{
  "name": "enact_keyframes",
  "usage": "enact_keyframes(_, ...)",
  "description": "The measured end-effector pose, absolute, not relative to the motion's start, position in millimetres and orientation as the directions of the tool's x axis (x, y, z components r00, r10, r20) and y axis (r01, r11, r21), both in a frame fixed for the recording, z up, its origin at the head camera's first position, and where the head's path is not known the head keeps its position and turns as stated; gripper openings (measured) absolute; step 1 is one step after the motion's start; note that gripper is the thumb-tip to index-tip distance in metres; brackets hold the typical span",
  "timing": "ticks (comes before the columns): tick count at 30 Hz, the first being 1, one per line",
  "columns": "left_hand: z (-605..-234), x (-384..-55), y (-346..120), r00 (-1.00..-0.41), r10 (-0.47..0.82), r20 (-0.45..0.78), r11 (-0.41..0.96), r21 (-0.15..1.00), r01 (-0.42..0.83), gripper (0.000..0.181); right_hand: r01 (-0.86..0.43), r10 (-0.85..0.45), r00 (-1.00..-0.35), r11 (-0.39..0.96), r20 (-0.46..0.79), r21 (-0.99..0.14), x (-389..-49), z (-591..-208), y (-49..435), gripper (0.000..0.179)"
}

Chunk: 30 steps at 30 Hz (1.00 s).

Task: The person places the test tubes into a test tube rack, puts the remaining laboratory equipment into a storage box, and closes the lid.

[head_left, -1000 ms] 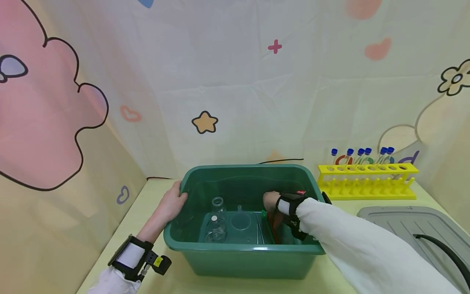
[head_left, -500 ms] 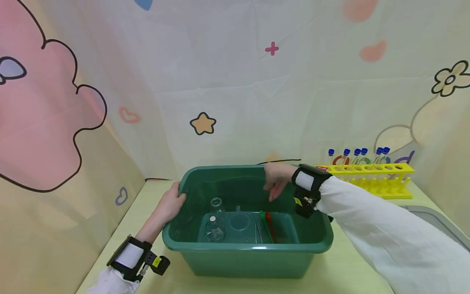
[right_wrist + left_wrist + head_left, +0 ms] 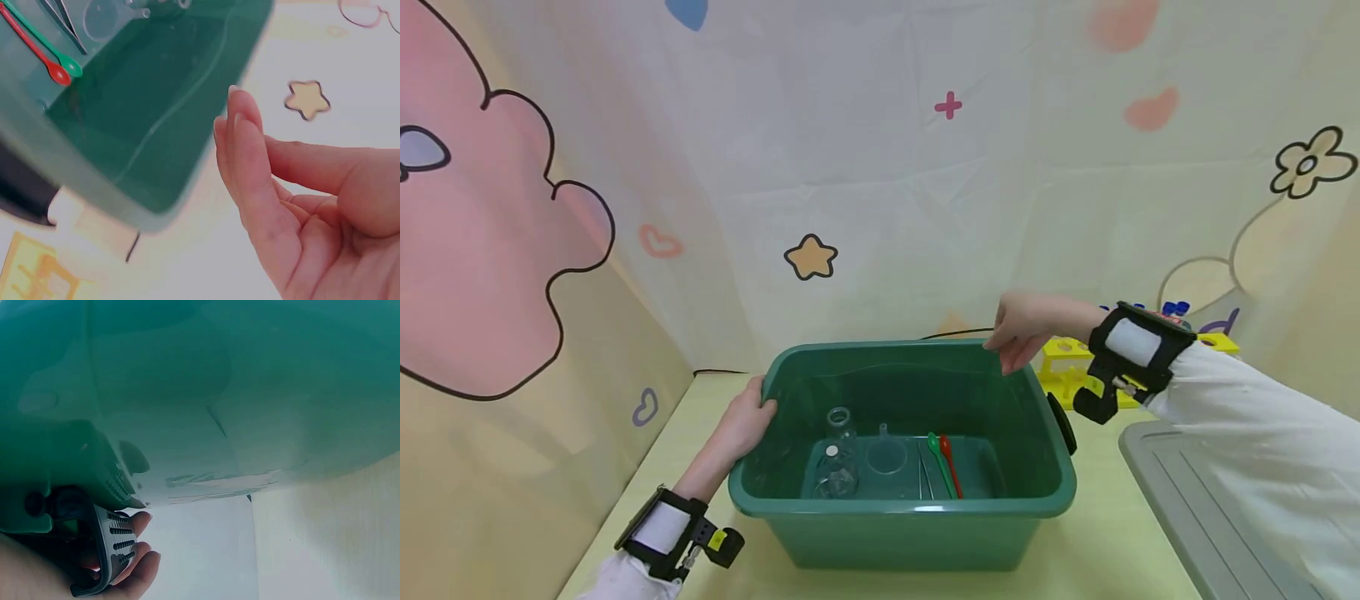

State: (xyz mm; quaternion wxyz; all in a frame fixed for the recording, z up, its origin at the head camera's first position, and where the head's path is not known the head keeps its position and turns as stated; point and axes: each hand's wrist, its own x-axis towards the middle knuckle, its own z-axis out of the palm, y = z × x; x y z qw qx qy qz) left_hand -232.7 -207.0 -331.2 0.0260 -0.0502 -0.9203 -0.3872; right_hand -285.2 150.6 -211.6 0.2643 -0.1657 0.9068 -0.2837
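Note:
A green plastic tub (image 3: 917,537) stands on the table. At its left side my left hand (image 3: 748,421) holds on by the rim, and the left wrist view shows its fingers curled round the tub's handle (image 3: 115,540). My right hand (image 3: 1021,329) hovers over the back right corner of the tub, fingers fairly straight and nothing in them. On the tub's floor lie a red spoon (image 3: 951,468), a green spoon (image 3: 942,463) and slim metal tweezers (image 3: 65,22). Left of them are a round clear funnel (image 3: 887,456), a clear bottle with a white tip (image 3: 838,477) and a clear glass vessel (image 3: 841,423).
Behind my right forearm stands a yellow rack (image 3: 1063,379) with blue-capped test tubes (image 3: 1176,308), partly hidden. A grey lid (image 3: 1172,475) lies on the table to the right. A printed cloth (image 3: 880,250) hangs behind the table. The tub's right handle (image 3: 1062,423) is black.
My right hand has risen out of the tub and moved to the right, leaving the red and green spoons on the tub's floor. My left hand stays at the handle.

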Motion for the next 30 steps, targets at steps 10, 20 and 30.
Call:
enact_keyframes(10, -331, -231, -208, -0.994, 0.07, 0.081, 0.691, 0.715, 0.107, 0.041, -0.08, -0.381, -0.847, 0.779, -0.369, -0.622, -278, -205, 199, 0.026)
enact_keyframes(20, -331, -232, -206, -0.993, 0.079, 0.084, 0.695, 0.709, 0.116, 0.04, -0.031, -0.34, -0.855, 0.787, -0.391, -0.616, -264, -236, 241, 0.022)
enact_keyframes(30, -331, -231, -206, -0.994, 0.07, 0.081, 0.696, 0.71, 0.107, 0.041, 0.025, -0.269, -0.86, 0.828, -0.434, -0.56, -239, -287, 263, 0.021)
